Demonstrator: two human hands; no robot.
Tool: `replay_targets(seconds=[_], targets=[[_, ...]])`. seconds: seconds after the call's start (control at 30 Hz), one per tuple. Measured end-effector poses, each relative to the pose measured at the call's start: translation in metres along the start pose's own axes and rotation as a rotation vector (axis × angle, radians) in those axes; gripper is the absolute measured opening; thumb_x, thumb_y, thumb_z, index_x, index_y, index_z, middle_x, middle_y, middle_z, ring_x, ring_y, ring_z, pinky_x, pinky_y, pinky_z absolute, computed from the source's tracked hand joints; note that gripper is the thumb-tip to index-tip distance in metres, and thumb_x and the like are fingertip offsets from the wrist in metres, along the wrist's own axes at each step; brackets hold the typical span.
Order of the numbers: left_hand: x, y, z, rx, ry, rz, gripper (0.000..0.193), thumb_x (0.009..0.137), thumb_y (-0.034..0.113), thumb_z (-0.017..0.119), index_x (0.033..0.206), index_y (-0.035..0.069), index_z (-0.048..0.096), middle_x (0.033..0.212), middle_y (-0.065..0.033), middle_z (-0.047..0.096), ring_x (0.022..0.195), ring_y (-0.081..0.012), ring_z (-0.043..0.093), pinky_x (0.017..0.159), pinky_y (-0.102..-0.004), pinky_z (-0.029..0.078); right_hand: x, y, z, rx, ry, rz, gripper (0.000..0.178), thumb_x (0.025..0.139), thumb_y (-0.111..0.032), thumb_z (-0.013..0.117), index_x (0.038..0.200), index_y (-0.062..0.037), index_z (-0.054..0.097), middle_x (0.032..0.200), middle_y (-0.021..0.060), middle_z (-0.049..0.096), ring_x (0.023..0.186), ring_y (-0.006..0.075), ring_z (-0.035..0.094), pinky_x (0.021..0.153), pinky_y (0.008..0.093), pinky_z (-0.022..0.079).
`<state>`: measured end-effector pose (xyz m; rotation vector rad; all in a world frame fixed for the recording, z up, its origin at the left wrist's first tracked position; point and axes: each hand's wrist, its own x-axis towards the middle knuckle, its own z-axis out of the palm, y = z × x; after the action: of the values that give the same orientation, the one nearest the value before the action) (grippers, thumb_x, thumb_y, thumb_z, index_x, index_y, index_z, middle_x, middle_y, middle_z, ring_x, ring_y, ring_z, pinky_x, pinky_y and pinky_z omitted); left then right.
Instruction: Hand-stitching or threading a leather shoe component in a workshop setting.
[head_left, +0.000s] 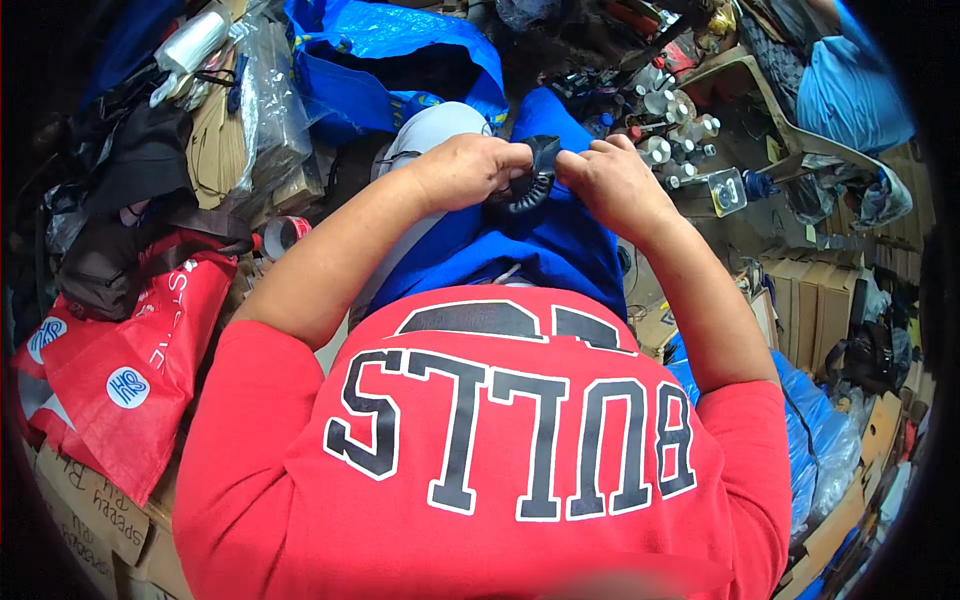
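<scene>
Above my lap, over blue shorts (470,255), a small black curved piece (541,158) with a ribbed edge hangs between my two hands. It looks shiny and bendable; its exact kind I cannot make out. My left hand (470,168) is closed, with thumb and fingers pinching the piece's left side. On the other side my right hand (620,187) is closed too, its fingertips gathered at the right edge of the piece. The fingertips of the right hand are partly hidden.
Several plastic bottles (680,128) stand ahead to the right, by a cardboard box (728,75). A blue bag (430,50) lies open ahead. To my left are a red bag (150,360) and clear plastic wrap (275,95). Blue plastic sheeting (815,425) lies to my right.
</scene>
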<state>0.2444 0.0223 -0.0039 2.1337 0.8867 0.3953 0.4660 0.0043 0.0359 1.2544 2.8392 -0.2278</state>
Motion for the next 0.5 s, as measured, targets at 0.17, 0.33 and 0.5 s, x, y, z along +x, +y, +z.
replay_targets(seconds=[0.17,0.33,0.5], targets=[[-0.065,-0.041,-0.037,0.239,0.147,-0.214,0.008,0.08,0.002,0.052,0.086,0.005,0.057,0.075,-0.012,0.055,0.071,-0.0242,0.054,0.067,-0.0335,0.044,-0.046,0.051,0.026,0.046,0.149,0.162,0.012,0.075,-0.005,0.054,0.084,-0.0113,0.055,0.074,0.0115,0.061,0.082,0.0321,0.057,0.081,0.0413,0.041],[-0.094,-0.025,-0.1,-0.387,0.472,-0.261,0.01,0.087,0.011,0.059,0.083,0.003,0.061,0.078,-0.001,0.062,0.074,-0.0109,0.057,0.071,-0.0263,0.045,-0.063,0.079,0.006,1.209,0.401,0.575,0.018,0.082,-0.016,0.065,0.094,-0.0028,0.062,0.08,-0.0004,0.061,0.078,0.0092,0.055,0.073,0.0238,0.041],[-0.025,0.069,-0.064,-1.078,0.165,0.401,0.019,0.092,0.021,0.054,0.091,0.002,0.056,0.09,-0.014,0.061,0.086,-0.0245,0.063,0.073,-0.0308,0.05,0.021,-0.002,-0.024,1.906,0.543,-0.02,0.021,0.092,-0.023,0.055,0.094,-0.0025,0.06,0.089,0.0073,0.062,0.082,0.0135,0.058,0.078,0.0298,0.048]])
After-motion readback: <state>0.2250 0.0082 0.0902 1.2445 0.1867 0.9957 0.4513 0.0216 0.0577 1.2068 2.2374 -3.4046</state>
